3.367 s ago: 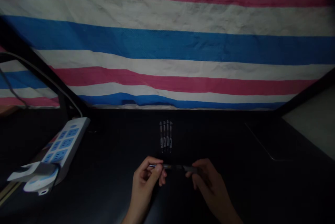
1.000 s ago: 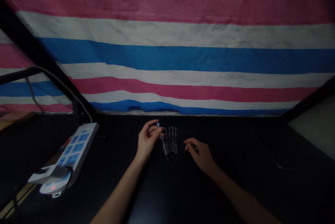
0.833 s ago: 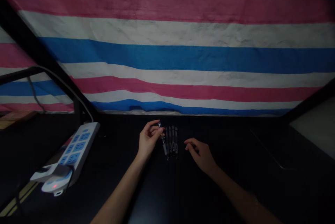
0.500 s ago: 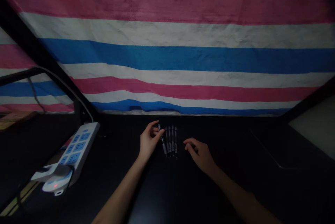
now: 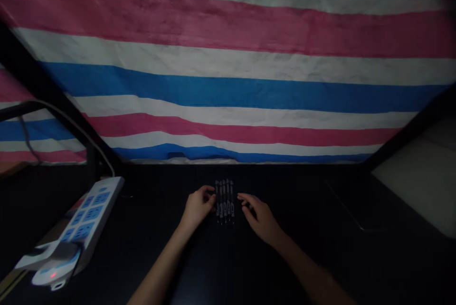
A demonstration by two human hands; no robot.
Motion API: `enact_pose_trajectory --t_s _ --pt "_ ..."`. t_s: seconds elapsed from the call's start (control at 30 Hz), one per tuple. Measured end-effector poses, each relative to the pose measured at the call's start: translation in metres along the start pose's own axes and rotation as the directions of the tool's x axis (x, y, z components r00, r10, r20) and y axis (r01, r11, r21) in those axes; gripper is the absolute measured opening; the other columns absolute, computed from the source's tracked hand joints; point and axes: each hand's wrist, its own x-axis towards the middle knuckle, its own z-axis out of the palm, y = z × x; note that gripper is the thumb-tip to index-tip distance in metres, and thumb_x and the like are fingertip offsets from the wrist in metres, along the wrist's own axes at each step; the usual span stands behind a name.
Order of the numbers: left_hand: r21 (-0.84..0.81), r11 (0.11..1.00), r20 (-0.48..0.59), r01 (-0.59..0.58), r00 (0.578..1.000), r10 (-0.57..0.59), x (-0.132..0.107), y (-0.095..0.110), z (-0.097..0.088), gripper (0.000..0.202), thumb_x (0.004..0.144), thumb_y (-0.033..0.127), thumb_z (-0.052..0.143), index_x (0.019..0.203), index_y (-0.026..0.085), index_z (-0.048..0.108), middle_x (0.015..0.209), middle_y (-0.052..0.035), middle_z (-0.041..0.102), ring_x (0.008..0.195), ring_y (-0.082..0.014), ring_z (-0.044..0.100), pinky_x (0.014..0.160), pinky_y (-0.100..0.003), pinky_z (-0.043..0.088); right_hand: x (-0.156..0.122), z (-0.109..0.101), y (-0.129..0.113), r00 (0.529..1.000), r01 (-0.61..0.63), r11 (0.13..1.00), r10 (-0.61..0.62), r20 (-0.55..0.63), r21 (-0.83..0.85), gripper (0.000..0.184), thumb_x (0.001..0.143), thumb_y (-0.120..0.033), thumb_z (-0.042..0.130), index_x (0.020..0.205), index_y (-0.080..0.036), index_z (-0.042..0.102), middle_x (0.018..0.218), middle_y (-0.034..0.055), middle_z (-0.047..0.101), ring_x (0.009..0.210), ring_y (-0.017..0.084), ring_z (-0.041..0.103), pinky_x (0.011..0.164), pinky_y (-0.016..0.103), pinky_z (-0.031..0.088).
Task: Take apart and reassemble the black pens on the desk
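Several dark pens (image 5: 224, 200) lie side by side in a neat row on the black table (image 5: 228, 262), pointing away from me. My left hand (image 5: 197, 207) rests at the row's left side, its loosely bent fingertips against the leftmost pen. My right hand (image 5: 259, 215) rests at the right side, fingers stretched toward the rightmost pen. Neither hand lifts a pen; the row lies flat between them.
A white power strip with blue sockets (image 5: 83, 217) lies at the left, with a plugged-in adapter (image 5: 53, 267) showing a red light and a cable running back. A striped red, white and blue tarp (image 5: 228, 81) hangs behind the table. A thin dark flat sheet (image 5: 356, 205) lies at the right.
My left hand carried one pen from near me and laid it at the left end of the row. My right hand moved in to the row's right side. The camera tilted.
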Motion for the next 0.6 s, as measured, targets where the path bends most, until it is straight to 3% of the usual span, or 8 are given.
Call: enact_pose_trajectory --t_s 0.13,0.33,0.6 --pt "-0.046 0.999 0.049 -0.002 0.999 0.004 -0.001 0.001 0.013 0.022 0.074 0.028 0.057 0.092 0.017 0.06 0.06 0.0037 0.062 0.05 -0.0172 0.067 0.051 -0.025 0.051 -0.001 -0.001 -0.006 0.997 0.046 0.998 -0.043 0.057 -0.042 0.043 0.088 -0.013 0.046 0.128 -0.024 0.052 0.123 0.007 0.061 0.112 0.02 0.056 0.105 0.044 0.037" --pt "-0.059 0.998 0.08 -0.029 0.996 0.033 -0.007 0.011 0.04 0.023 0.074 0.021 0.054 0.095 0.015 0.06 0.066 0.0023 0.062 0.053 -0.0159 0.066 0.051 -0.025 0.052 -0.01 -0.019 -0.004 0.999 0.018 0.997 -0.015 0.05 -0.07 0.037 0.088 -0.012 0.046 0.122 -0.021 0.057 0.116 0.0087 0.063 0.108 0.02 0.058 0.095 0.038 0.047" --pt "0.029 0.989 0.143 -0.146 0.98 0.141 -0.007 0.028 0.067 0.025 0.069 0.01 0.059 0.092 0.015 0.067 0.077 -0.002 0.067 0.061 -0.014 0.063 0.058 -0.024 0.049 -0.031 -0.04 0.005 0.999 -0.043 0.997 0.041 -0.035 -0.067 0.031 0.086 -0.013 0.046 0.114 -0.02 0.058 0.111 0.0086 0.064 0.102 0.02 0.06 0.089 0.037 0.048"
